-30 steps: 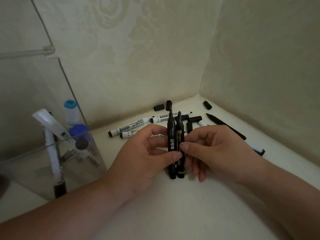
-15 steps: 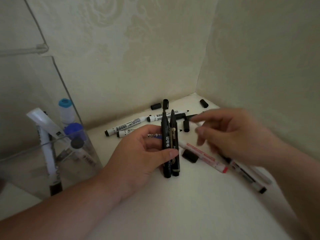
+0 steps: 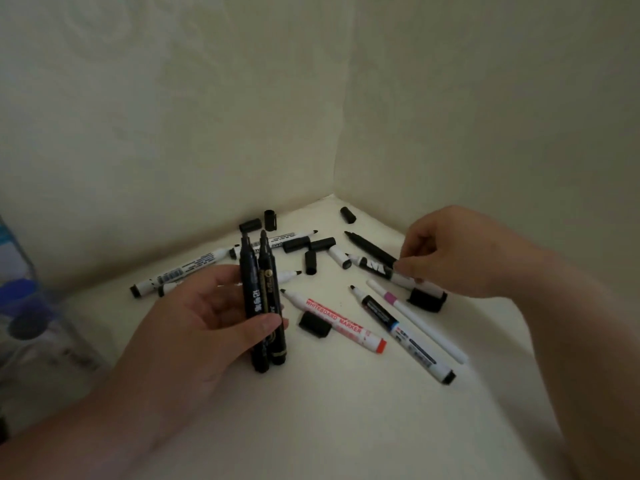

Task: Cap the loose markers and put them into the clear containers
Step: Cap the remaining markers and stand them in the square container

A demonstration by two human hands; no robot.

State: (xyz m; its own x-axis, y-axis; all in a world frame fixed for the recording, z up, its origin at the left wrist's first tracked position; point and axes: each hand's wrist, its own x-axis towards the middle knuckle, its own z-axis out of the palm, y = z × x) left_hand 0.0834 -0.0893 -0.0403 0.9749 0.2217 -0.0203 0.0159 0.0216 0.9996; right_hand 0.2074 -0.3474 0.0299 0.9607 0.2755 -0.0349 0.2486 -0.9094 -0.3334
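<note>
My left hand (image 3: pixel 194 327) grips two black markers (image 3: pixel 258 292) side by side, upright, tips up and uncapped. My right hand (image 3: pixel 457 251) reaches down at the right and pinches a black-and-white marker (image 3: pixel 372 266) lying on the surface. Uncapped around it lie a red whiteboard marker (image 3: pixel 339 323), a blue-labelled marker (image 3: pixel 398 330), a thin white pen (image 3: pixel 415 320) and a slim black marker (image 3: pixel 370 247). Loose black caps (image 3: pixel 313 323) (image 3: pixel 426 299) (image 3: pixel 310 263) are scattered among them. The clear container (image 3: pixel 20 306) shows blurred at the left edge, with markers inside.
More white markers (image 3: pixel 183 271) lie at the back left near the wall, with further caps (image 3: pixel 249 225) (image 3: pixel 347 214) in the corner. Two walls meet behind the pile. The pale surface runs toward me at the front.
My right hand let go of the two black markers, swung right and came down on the black-and-white marker. The view turned right, so the container slid to the edge.
</note>
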